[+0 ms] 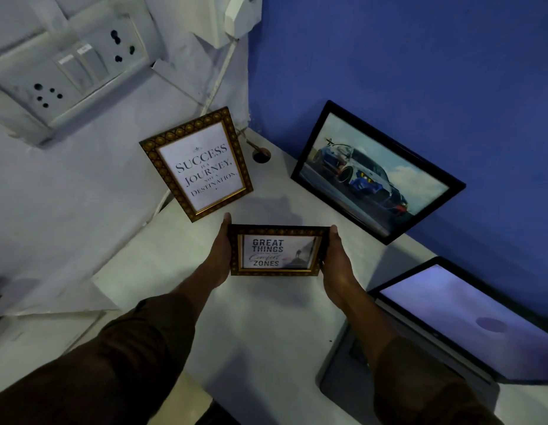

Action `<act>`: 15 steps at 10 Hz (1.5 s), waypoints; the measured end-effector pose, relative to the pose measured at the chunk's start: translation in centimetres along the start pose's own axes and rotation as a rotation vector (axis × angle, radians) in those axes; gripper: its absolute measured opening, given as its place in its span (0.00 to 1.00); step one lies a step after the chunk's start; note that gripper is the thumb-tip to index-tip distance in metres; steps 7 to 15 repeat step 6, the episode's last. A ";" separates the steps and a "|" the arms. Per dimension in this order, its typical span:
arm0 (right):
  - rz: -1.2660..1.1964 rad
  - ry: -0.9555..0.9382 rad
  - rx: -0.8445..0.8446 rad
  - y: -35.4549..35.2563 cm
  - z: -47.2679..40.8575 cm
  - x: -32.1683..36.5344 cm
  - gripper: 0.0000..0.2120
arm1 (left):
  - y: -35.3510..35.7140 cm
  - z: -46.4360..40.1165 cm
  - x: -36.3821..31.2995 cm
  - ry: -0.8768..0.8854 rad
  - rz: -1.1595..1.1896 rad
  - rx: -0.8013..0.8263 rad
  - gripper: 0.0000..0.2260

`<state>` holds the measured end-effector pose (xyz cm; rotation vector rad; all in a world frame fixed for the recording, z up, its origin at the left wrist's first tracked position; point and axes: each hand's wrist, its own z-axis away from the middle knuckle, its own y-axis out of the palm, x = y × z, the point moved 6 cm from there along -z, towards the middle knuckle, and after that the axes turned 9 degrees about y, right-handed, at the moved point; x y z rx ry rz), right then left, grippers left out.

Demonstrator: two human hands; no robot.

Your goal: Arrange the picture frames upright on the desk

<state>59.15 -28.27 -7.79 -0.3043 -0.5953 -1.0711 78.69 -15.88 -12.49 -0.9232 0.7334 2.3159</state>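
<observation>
A small gold-patterned frame (pixel 278 251) reading "Great things… comfort zones" stands upright in the middle of the white desk (pixel 266 326). My left hand (pixel 220 253) grips its left edge and my right hand (pixel 337 259) grips its right edge. Behind it to the left, a taller gold frame (pixel 196 164) reading "Success is a journey, not a destination" stands upright near the white wall. A large black frame (pixel 377 171) with a car picture leans against the blue wall at the back right.
An open laptop (pixel 469 320) with a lit screen sits at the desk's right side. A cable hole (pixel 262 155) lies in the desk's back corner. A switch and socket panel (pixel 70 69) is on the white wall at left.
</observation>
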 end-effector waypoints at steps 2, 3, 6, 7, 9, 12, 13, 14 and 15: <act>0.016 -0.026 -0.047 -0.4 0.8 0.3 0.33 | -1.0 0.7 -0.7 0.029 -0.036 -0.123 0.37; 0.020 -0.071 -0.085 -0.4 2.0 0.2 0.32 | -2.6 1.9 -1.3 0.076 -0.050 -0.199 0.37; -0.007 -0.201 -0.170 -2.4 7.2 -2.5 0.32 | -3.7 8.2 -1.0 0.141 -0.082 -0.123 0.38; -0.007 -0.201 -0.170 -2.4 7.2 -2.5 0.32 | -3.7 8.2 -1.0 0.141 -0.082 -0.123 0.38; -0.007 -0.201 -0.170 -2.4 7.2 -2.5 0.32 | -3.7 8.2 -1.0 0.141 -0.082 -0.123 0.38; -0.007 -0.201 -0.170 -2.4 7.2 -2.5 0.32 | -3.7 8.2 -1.0 0.141 -0.082 -0.123 0.38; -0.007 -0.201 -0.170 -2.4 7.2 -2.5 0.32 | -3.7 8.2 -1.0 0.141 -0.082 -0.123 0.38; -0.007 -0.201 -0.170 -2.4 7.2 -2.5 0.32 | -3.7 8.2 -1.0 0.141 -0.082 -0.123 0.38; -0.007 -0.201 -0.170 -2.4 7.2 -2.5 0.32 | -3.7 8.2 -1.0 0.141 -0.082 -0.123 0.38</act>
